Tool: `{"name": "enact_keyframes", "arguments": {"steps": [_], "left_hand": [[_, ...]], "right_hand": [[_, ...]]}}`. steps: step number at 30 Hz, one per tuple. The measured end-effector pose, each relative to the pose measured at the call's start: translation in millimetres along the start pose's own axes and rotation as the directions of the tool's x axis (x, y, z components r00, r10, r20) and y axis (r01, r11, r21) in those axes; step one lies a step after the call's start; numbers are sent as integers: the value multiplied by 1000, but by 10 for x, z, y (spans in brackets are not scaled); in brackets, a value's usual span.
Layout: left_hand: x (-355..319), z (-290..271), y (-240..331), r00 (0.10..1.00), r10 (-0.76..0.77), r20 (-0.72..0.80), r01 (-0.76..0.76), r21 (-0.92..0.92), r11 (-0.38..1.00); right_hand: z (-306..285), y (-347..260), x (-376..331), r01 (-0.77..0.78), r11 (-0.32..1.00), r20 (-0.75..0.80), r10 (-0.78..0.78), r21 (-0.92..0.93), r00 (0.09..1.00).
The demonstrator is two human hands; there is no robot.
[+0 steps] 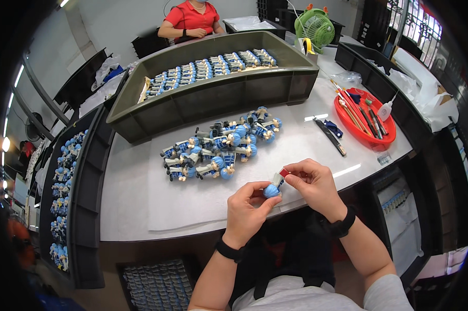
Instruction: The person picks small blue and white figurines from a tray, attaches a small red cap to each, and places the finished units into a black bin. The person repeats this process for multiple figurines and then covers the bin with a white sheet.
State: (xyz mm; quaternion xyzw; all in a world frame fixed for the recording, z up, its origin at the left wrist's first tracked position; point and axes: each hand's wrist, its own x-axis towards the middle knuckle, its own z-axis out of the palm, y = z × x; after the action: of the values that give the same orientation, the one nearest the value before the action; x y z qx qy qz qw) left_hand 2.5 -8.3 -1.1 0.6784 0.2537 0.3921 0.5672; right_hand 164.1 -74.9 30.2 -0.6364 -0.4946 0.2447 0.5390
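Note:
My left hand (247, 210) grips a small figurine (273, 188) by its blue round head, over the front edge of the white table (140, 207). My right hand (312, 182) pinches a small red piece (284, 172) at the figurine's other end. Just beyond my hands lies a pile of several similar blue-headed figurines (222, 147) on the white sheet.
A large olive tray (213, 98) with rows of figurines stands behind the pile. A red dish (366, 116) of brushes, tools and a small glue bottle sits at right, a black tool (331, 137) beside it. A dark tray (73, 197) of figurines at left. A green fan (315, 27) and a person in red (191, 18) are across the table.

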Motion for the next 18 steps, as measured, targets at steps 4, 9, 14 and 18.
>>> {"name": "enact_keyframes", "arguments": {"steps": [4,9,14,18], "left_hand": [[-1,-13,-42,1000,21,13,-21,-3,1000],[-2,-4,-43,996,85,-21,-84,11,996],[-11,10,-44,995,93,-28,-93,-15,996],[14,22,-118,993,112,-25,-112,-10,994]], "right_hand": [[115,7,-17,4,998,-87,2,70,996],[190,17,-35,37,995,-90,-28,92,996],[268,86,-41,-31,990,-112,46,134,993],[261,51,-7,55,992,-135,-70,-110,988]]}}
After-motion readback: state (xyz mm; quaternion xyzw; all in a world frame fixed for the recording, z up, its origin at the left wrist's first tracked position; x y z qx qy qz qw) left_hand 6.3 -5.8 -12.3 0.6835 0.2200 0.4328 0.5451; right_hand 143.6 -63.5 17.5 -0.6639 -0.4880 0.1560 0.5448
